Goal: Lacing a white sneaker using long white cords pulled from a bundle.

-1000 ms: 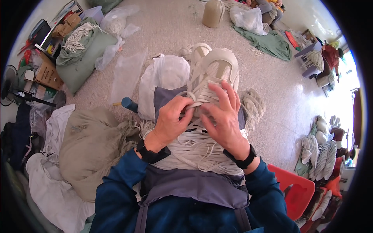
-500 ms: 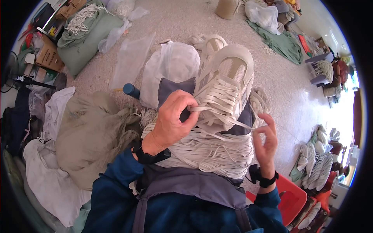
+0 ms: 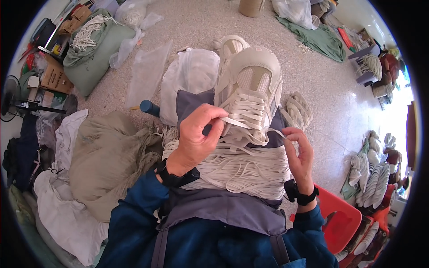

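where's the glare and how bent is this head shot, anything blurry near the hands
Head view: strong glare whitens the shiny floor at the right edge; fisheye bending curves everything toward the black rim; the left hand, right hand, lace and pale shoe at centre look sharp, evenly lit, with only soft shadows.

Speckled floor [image 3: 187, 27], red chair [image 3: 342, 219], bright glare right.

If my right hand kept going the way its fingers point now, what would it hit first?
Probably the cream shoe. The right hand pinches a lace end, fingers aimed up and left toward the shoe's laced side. Depth is unclear in this one view.
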Demonstrator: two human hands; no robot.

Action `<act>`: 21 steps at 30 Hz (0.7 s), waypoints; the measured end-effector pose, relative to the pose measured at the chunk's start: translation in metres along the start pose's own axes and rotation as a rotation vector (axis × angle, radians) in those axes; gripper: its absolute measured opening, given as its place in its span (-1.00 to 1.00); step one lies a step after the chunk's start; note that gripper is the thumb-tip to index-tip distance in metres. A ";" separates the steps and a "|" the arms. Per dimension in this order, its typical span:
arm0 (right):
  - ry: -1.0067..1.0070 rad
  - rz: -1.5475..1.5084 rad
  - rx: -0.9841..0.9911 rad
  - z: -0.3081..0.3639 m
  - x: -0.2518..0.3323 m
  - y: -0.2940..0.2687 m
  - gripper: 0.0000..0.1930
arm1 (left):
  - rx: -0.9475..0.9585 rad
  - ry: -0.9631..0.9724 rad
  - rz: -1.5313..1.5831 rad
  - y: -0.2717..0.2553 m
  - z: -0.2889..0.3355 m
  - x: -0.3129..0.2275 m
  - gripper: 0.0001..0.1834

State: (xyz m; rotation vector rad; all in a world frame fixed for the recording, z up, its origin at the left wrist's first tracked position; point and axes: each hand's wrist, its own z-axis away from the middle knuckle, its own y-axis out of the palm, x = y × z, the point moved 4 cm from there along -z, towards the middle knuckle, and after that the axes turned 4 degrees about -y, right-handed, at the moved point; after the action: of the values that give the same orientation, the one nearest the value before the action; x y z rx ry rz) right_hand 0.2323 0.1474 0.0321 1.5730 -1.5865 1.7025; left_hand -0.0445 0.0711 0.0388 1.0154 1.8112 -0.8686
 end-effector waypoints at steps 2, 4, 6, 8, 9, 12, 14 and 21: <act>-0.021 -0.032 0.012 -0.009 0.008 0.003 -0.90 | 0.011 0.112 -0.122 0.003 0.000 -0.006 -0.74; -0.173 0.005 -0.041 -0.019 0.022 0.002 -0.79 | 0.030 0.116 -0.156 0.000 0.003 -0.004 -0.75; -0.199 0.003 -0.034 -0.028 0.024 0.003 -0.73 | 0.048 0.124 -0.193 0.000 0.004 -0.004 -0.76; -0.223 0.000 -0.026 -0.031 0.028 0.009 -0.67 | 0.008 -0.013 -0.106 0.001 0.007 -0.001 -0.78; -0.210 -0.016 -0.010 -0.032 0.032 0.017 -0.64 | 0.010 -0.014 -0.107 0.000 0.007 -0.001 -0.78; -0.221 0.032 -0.010 -0.033 0.042 0.032 -0.58 | 0.113 -0.169 -0.068 -0.007 0.009 0.004 -0.80; -0.247 0.099 -0.029 -0.033 0.041 0.034 -0.53 | 0.252 -0.217 0.111 -0.009 0.012 0.009 -0.76; -0.264 0.127 -0.049 -0.031 0.045 0.032 -0.56 | 0.395 -0.093 -0.028 -0.018 0.008 0.003 -0.69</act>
State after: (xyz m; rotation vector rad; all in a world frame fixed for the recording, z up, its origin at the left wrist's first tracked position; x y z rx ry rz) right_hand 0.1766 0.1445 0.0625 1.7657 -1.8758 1.5546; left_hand -0.0585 0.0573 0.0357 1.1721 1.6121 -1.3040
